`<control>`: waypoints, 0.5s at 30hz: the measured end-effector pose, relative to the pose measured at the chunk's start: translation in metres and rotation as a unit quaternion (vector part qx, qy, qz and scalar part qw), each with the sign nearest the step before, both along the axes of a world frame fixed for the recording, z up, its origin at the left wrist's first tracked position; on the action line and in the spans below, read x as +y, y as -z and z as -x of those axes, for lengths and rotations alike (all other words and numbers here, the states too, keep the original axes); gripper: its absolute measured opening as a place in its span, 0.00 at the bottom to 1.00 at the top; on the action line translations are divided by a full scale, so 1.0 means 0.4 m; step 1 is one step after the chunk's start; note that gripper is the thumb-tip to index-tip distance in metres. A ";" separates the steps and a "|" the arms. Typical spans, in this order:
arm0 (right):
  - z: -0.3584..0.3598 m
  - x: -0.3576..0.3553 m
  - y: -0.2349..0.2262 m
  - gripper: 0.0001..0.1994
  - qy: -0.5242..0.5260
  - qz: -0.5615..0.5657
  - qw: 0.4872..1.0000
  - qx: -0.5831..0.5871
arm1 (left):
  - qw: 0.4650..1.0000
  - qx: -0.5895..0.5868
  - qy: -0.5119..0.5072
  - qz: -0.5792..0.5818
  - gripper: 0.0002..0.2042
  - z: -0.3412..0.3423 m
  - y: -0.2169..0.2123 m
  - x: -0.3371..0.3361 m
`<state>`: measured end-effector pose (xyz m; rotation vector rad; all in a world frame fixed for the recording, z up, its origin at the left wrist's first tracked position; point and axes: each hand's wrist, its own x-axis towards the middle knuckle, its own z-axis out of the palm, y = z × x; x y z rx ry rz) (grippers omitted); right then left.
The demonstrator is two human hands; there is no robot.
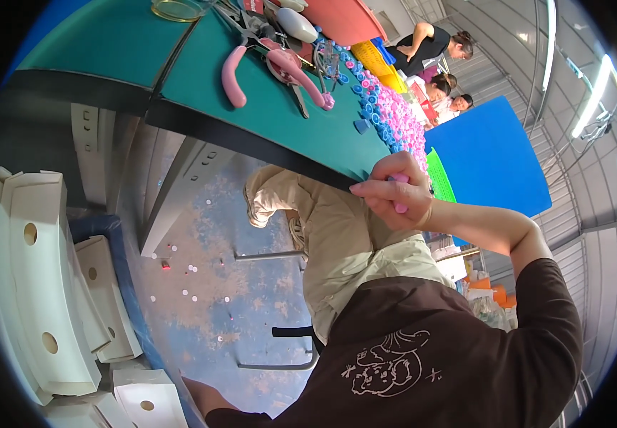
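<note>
Pink plastic piece sits in the right hand, right of centre in the frame, just beyond the near edge of the green worktop. That hand is curled closed, thumb pressed toward the bent index finger, pinching the piece so that pink shows both above and below the fingers. It should be light, fairly stiff and smooth enough to slip if pinched at a rounded end; a thumb-and-finger hold across the middle looks surest. It does not look fragile, though a hard squeeze could make it shoot out.

Much of it is covered by the fingers, so whether it is one part or two cannot be told. The left forearm shows at the bottom left, but its hand is out of sight near the white boxes, and I cannot tell how it is set. Among the clutter at the top of the frame, the pink-handled pliers are clear, yet the tools behind them overlap confusingly. A clear dish is cut off by the upper edge, and the pink and blue pieces blur together farther off.
</note>
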<state>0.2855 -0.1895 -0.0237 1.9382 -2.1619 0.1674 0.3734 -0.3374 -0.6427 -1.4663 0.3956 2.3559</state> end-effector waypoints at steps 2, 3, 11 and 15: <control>-0.004 -0.001 0.001 0.11 0.001 -0.008 1.000 0.007 | 1.000 -0.012 0.005 0.016 0.18 -0.036 0.024 0.001; -0.003 -0.001 0.003 0.11 0.003 -0.007 1.000 0.007 | 1.000 -0.017 0.007 0.024 0.18 -0.055 0.036 0.003; 0.001 -0.001 0.004 0.11 -0.004 -0.003 1.000 0.003 | 0.995 -0.071 0.010 0.069 0.21 -0.234 0.137 0.068; 0.001 -0.006 0.004 0.11 -0.006 -0.014 1.000 0.022 | 0.991 -0.100 0.012 0.089 0.22 -0.336 0.181 0.107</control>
